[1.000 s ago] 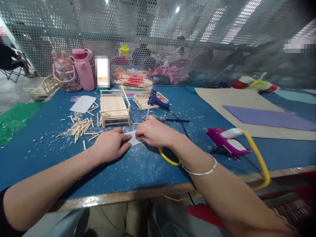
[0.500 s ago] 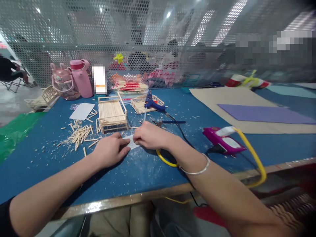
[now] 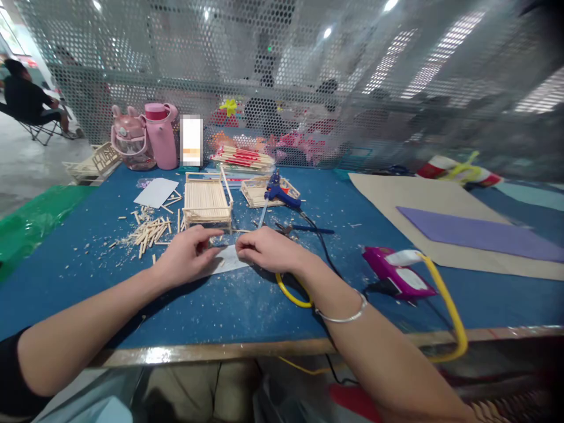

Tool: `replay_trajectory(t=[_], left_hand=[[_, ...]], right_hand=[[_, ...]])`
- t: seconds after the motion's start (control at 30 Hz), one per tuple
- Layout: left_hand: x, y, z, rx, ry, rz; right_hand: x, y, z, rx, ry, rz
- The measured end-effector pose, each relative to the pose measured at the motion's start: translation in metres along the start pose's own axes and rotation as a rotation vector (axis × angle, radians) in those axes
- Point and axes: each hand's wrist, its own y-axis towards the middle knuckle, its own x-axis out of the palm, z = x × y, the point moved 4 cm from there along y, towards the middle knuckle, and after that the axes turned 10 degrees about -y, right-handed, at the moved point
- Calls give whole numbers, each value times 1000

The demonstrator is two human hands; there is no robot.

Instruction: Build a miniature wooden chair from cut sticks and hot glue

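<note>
- Blue tabletop (image 3: 198, 317), strewn with pale crumbs, is backed by a perforated metal screen (image 3: 211, 53).
- Landmark: stick-built frame (image 3: 207, 200), slatted and railed. Bright screen (image 3: 192, 141) behind it is pixelated, unreadable.
- Red-banded stick bundle (image 3: 242, 158) is seen behind and right of frame; any lettering too small to be read.
- White paper strip (image 3: 229, 259) is laid flat in front of frame, slightly right, partly covered by both hands.
- Left hand (image 3: 187, 254): held at strip's left end, thumb and forefinger parted.
- Right hand (image 3: 264, 249): fingertips bunched at strip's right end; whether anything is pinched cannot be told.
- Cut sticks (image 3: 152, 232) are heaped left of frame; blue glue gun (image 3: 282, 195) is placed right.
- Smooth purple sheet (image 3: 476, 232) is spread well right of frame.
- Wooden edge (image 3: 211, 352), shiny-faced, is separated from strip by crumb-dusted blue surface.
</note>
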Motion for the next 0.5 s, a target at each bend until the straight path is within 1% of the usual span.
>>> replay_trajectory(t=[0.07, 0.13, 0.17, 0.27, 0.4, 0.5], left_hand=[[-7, -2, -5, -37, -59, 78], [-8, -4, -10, -81, -98, 99], [-7, -4, -11, -91, -103, 90], [3, -2, -11, -55, -73, 2], [14, 2, -4, 15, -19, -103], [19, 4, 1, 21, 114, -225]], right_hand=[[2, 0, -1, 11, 26, -5], [3, 1, 0, 27, 40, -6], [4, 1, 0, 34, 42, -5], [4, 2, 1, 44, 38, 6], [6, 4, 1, 56, 14, 23], [10, 8, 2, 81, -39, 51]])
